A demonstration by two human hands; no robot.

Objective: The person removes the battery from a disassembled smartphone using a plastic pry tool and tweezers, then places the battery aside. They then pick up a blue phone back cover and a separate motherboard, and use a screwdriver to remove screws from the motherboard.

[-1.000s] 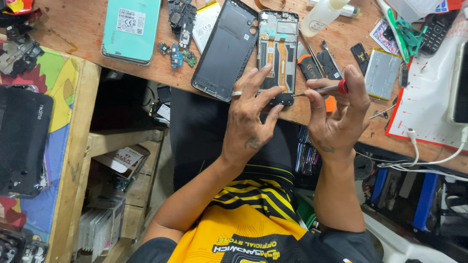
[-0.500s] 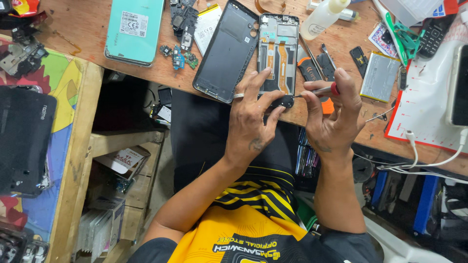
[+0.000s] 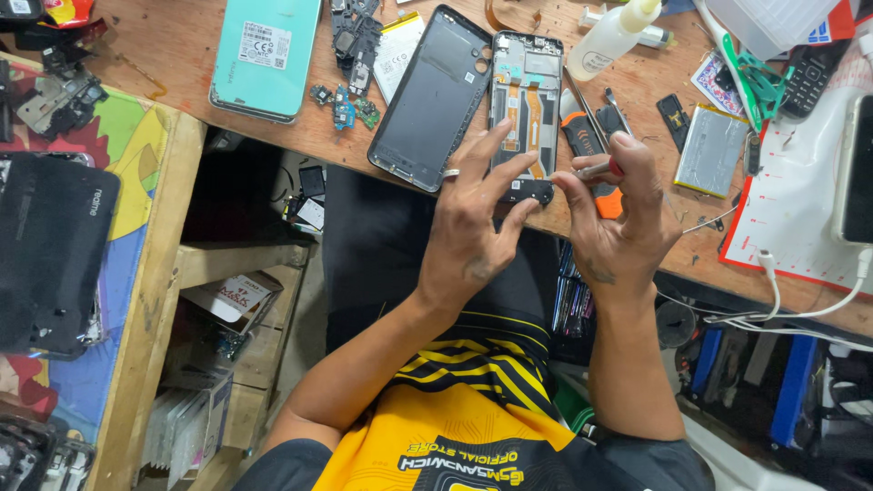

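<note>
I sit at a cluttered wooden table (image 3: 273,136) with my lap under its near edge. The opened phone (image 3: 525,114) lies at that edge, straight ahead of me. Its back is already off: the dark back cover (image 3: 435,95) lies just beside it on the left, inside face up. The battery bay looks empty, with an orange ribbon cable running down the middle and the boards at top and bottom still in place, so I judge the stripping-down is partly done and the inner parts are still to come out.

My left hand (image 3: 473,227) rests its spread fingertips on the lower part of the phone, steadying it without closing around it. My right hand (image 3: 623,214) is pinched shut on a small screwdriver (image 3: 596,169), its tip aimed at the phone's lower right edge.

Further out lie a silver battery (image 3: 712,150) to the right, a white squeeze bottle (image 3: 611,38) beyond the phone, loose circuit boards (image 3: 350,55), and a teal phone back (image 3: 265,56) far left. A red-edged white mat (image 3: 800,195) with cables sits at the right.
</note>
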